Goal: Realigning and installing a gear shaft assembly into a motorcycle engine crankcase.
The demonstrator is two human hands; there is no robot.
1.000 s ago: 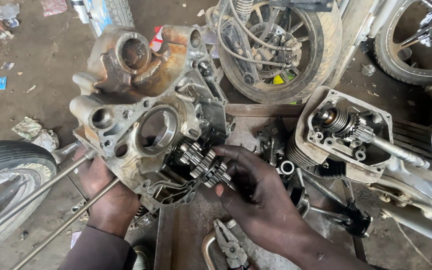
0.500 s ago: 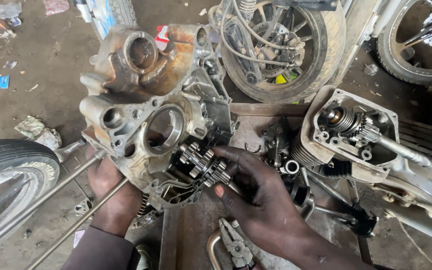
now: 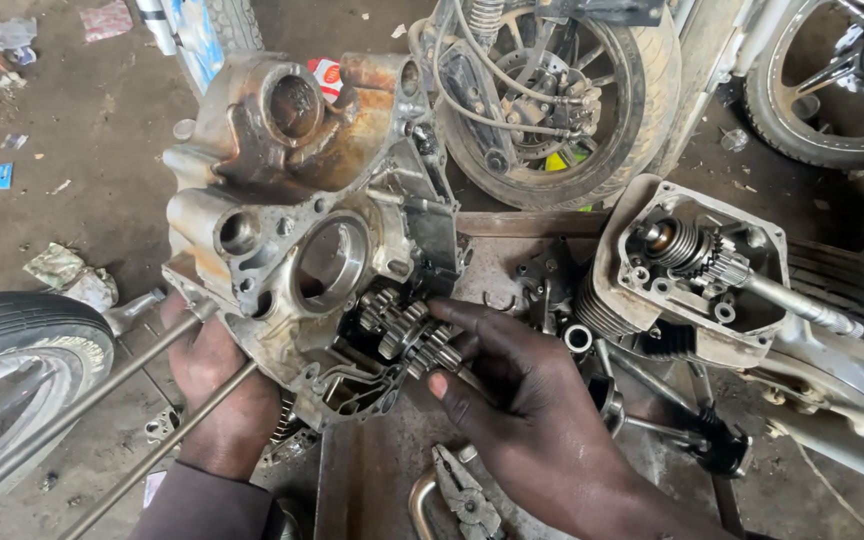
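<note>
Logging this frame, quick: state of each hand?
Left hand: shut on the lower edge of the engine case.
Right hand: fingers closed on the gear cluster.

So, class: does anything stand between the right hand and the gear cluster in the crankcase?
Nothing visible does. The right hand already has its fingers on the gear cluster, which sits in the open side of the crankcase. The left hand steadies the case from below.
</note>
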